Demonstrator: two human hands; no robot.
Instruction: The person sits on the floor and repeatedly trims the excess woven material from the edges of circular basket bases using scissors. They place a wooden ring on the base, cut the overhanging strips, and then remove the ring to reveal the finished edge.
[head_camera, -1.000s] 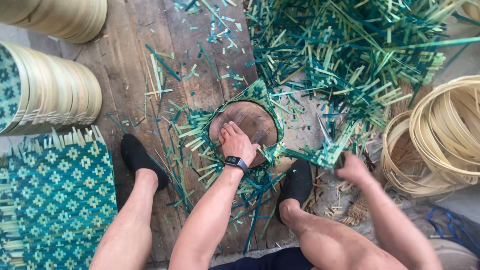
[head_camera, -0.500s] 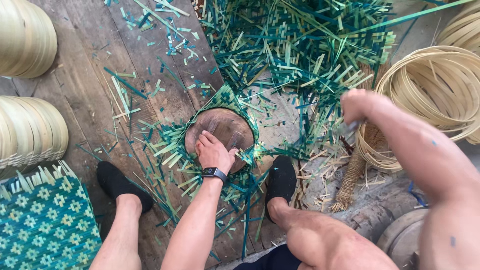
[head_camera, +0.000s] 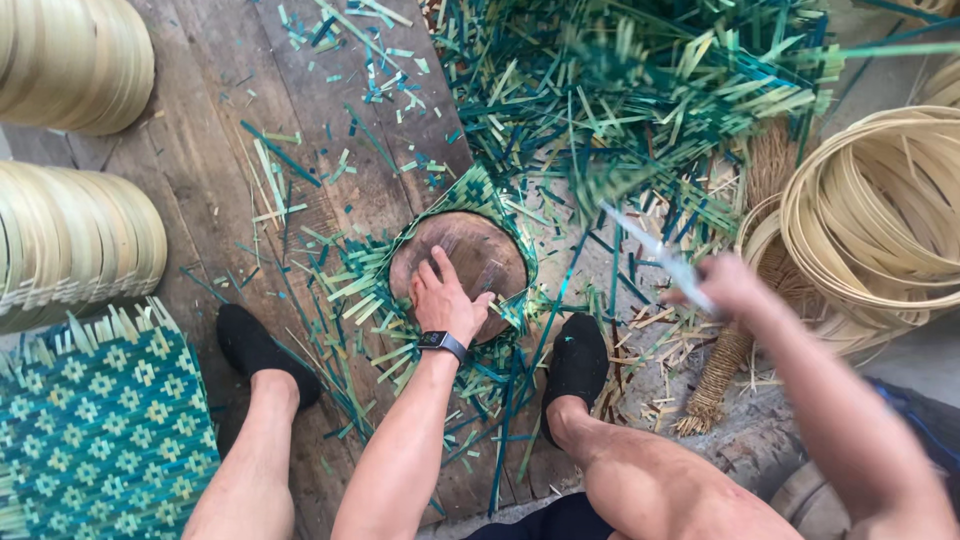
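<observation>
1. Hands are seen from above, over a plank floor (head_camera: 180, 170) strewn with green and teal strip offcuts (head_camera: 640, 100).
2. Left hand (head_camera: 447, 297) is laid flat on a round wooden block (head_camera: 470, 255), fingers spread moderately wide and pressed down, nothing gripped. A dark watch (head_camera: 443, 343) is worn on that wrist.
3. A woven green mat (head_camera: 480, 195) is trapped under the block; its plaited edge and loose strip ends are seen sticking out around the rim, mostly at the top and left.
4. Right hand (head_camera: 728, 285) is raised to the right of the block, well apart from it, and is blurred. Fingers are closed on a knife (head_camera: 655, 255), whose pale blade is angled up and to the left. The exact grip cannot be told through the blur.
5. The block is placed between two feet in black shoes (head_camera: 255, 350), one to the left, one to the right; bare legs are seen below.
6. A finished woven panel (head_camera: 100, 430), green with a pale diamond pattern, is laid at the lower left, its frayed ends upward.
7. Stacks of pale rounded trays (head_camera: 75, 240) are set along the left edge, top and middle.
8. Coiled pale hoops (head_camera: 880, 215) are piled at the right edge, with a straw broom (head_camera: 735, 350) lying just beside them.
9. The thickest heap of offcuts is found above the block and to its right.
</observation>
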